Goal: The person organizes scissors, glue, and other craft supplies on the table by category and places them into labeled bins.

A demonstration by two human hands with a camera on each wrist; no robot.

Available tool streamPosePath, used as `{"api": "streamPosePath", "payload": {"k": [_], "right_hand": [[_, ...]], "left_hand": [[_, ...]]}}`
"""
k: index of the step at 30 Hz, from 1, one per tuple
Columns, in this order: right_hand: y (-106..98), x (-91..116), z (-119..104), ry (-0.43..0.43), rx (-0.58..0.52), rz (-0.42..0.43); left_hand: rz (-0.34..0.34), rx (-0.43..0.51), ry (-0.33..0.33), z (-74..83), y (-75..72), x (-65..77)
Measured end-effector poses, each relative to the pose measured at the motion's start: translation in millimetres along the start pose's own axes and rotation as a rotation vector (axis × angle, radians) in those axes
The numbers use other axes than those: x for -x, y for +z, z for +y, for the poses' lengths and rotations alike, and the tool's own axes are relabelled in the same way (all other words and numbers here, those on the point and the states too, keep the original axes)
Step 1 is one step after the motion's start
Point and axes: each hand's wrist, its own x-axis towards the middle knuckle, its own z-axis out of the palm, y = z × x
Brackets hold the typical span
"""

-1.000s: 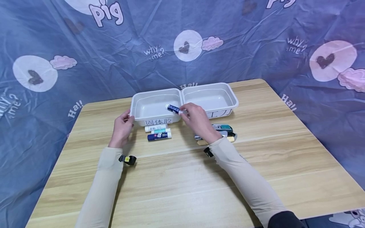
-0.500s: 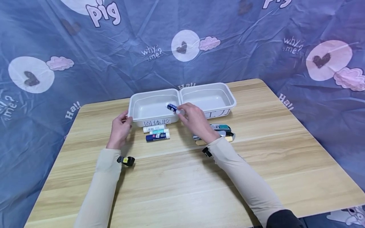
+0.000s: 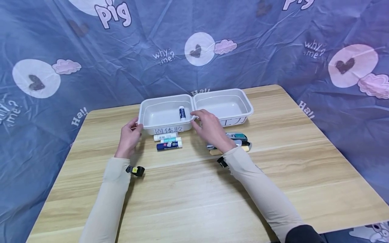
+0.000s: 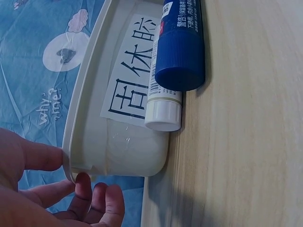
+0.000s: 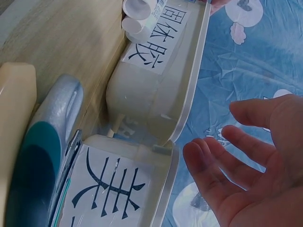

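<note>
My left hand (image 3: 129,137) pinches the near left corner of the left white plastic bin (image 3: 155,113) between thumb and finger; the left wrist view shows this rim up close. A blue-and-white glue stick (image 3: 182,113) lies inside that bin, towards its right side. Just above where the two bins meet is my right hand (image 3: 210,130), its fingers (image 5: 199,156) spread apart and holding nothing. In front of the left bin's paper label (image 4: 132,71) lie a white glue stick (image 3: 164,136), a teal-and-white one (image 3: 171,139) and a dark blue one (image 3: 169,145).
A second white bin (image 3: 223,104) stands against the left one on its right. Several utility knives (image 3: 238,136) lie before it, partly under my right wrist. The wooden table (image 3: 182,192) ends at a blue printed cloth (image 3: 121,60).
My right hand has let go of the glue stick, which has dropped into the left bin and turned more lengthwise. My left hand stays on the rim.
</note>
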Motion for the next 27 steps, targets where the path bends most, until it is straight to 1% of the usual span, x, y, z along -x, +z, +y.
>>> {"api": "streamPosePath", "payload": {"k": [5, 9, 14, 19, 23, 27], "right_hand": [[0, 0, 2, -0.004, -0.011, 0.0], [0, 0, 1, -0.016, -0.007, -0.004], [2, -2, 0, -0.026, -0.003, -0.027], [5, -3, -3, -0.041, 0.02, -0.034], [8, -2, -5, -0.076, 0.032, -0.026], [14, -1, -10, -0.144, 0.056, -0.07]], "left_hand": [[-0.007, 0.006, 0.008, 0.8, 1.0, 0.6], [-0.013, 0.022, -0.006, 1.0, 1.1, 0.6], [-0.013, 0.079, -0.038, 0.1, -0.4, -0.3], [0.01, 0.129, -0.057, -2.6, -2.5, -1.5], [0.013, 0.158, -0.05, -3.1, -2.4, -2.4], [0.003, 0.162, -0.055, -2.3, -2.3, -2.9]]}}
